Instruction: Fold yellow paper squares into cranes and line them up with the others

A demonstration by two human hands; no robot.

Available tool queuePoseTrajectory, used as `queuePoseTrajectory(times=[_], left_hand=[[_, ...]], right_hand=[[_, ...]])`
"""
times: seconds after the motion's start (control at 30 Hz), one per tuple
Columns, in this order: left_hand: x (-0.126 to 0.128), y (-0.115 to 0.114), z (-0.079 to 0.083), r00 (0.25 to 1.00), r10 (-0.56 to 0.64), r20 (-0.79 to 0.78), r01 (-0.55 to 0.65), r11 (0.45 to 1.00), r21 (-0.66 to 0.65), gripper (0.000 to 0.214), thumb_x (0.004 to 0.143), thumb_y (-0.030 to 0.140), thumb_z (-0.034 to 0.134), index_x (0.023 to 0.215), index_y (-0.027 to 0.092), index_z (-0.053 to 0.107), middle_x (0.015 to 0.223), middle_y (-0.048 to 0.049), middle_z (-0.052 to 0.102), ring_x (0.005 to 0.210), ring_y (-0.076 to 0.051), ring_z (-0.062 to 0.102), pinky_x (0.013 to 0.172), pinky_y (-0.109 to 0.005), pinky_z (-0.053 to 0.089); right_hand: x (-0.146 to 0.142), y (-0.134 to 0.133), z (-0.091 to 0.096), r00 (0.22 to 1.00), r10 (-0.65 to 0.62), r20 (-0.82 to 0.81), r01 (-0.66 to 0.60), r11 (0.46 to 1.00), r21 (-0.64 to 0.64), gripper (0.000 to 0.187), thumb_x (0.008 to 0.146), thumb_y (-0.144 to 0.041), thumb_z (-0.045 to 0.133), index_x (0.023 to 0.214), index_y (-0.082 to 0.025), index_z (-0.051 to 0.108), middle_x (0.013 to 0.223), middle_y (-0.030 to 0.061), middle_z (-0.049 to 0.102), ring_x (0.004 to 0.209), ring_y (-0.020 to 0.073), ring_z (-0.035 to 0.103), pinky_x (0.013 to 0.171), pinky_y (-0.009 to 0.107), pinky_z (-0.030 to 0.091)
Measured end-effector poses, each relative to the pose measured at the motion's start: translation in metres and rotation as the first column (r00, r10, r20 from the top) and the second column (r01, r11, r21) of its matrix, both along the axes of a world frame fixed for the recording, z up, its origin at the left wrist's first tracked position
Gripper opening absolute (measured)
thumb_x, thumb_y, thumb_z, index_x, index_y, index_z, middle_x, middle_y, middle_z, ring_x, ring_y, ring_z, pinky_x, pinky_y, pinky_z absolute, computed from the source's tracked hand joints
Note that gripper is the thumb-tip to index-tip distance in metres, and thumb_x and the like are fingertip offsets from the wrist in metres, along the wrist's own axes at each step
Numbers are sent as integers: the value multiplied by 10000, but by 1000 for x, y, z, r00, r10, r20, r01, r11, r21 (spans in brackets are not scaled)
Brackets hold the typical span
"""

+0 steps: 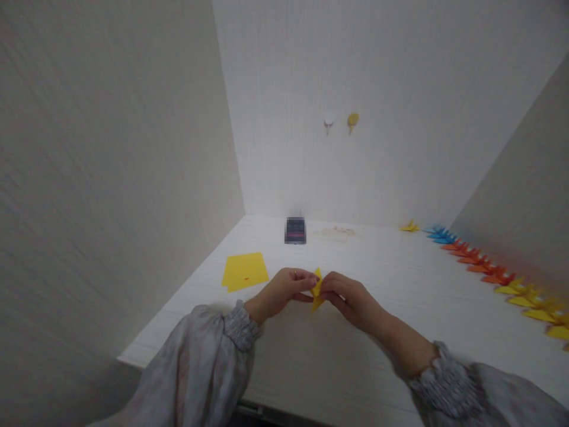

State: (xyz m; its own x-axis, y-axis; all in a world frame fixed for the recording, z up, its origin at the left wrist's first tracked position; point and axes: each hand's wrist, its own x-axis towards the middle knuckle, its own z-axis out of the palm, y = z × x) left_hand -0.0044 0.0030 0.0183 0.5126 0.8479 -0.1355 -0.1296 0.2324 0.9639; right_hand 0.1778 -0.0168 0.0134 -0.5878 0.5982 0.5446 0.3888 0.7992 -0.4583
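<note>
Between my two hands, above the near part of the table, is a small folded piece of yellow origami paper (317, 289), with one point up and another down. My left hand (291, 286) pinches it from the left, thumb and fingers closed on its edge. From the right, my right hand (349, 296) grips the same paper with bent fingers. The fingers partly cover the folds, so its exact shape is hard to make out. Left of my left hand lie flat yellow paper sheets (244, 270) with a small orange-red mark on top.
A row of folded paper cranes runs along the right side: blue (440, 233), orange-red (480, 260) and yellow (533, 301). One yellow crane (409, 226) sits apart at the back. A dark blurred object (296, 230) stands near the back wall, which bears two hooks (352, 121).
</note>
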Motion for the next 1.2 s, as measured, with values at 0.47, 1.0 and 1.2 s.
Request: queuePoseTrajectory(times=[0.47,1.0,1.2], left_hand=[[1,-1,2,995,-59,79,62,997,-45,367,564,208,723,902,120,609,847,-64,633,752,-133,592,728,-302,440],[0,1,-4,987,-131,98,131,991,8,431,524,47,675,944,128,620,833,-43,650,738,-122,587,726,-259,420],[0,1,-8,979,-204,13,199,967,158,418,567,114,676,979,148,617,932,-57,645,851,-153,580,821,-299,406]], right_hand=[[-3,-3,-7,980,-188,61,185,982,46,71,805,-154,411,848,-180,461,704,19,536,553,99,481,526,215,395],[-8,-5,-5,922,-385,29,386,922,-19,75,788,-223,437,826,-173,479,548,-23,510,458,93,472,460,199,358],[-13,-1,-8,935,-341,95,341,940,10,148,756,-188,492,892,-187,550,766,31,555,628,119,528,543,217,399]])
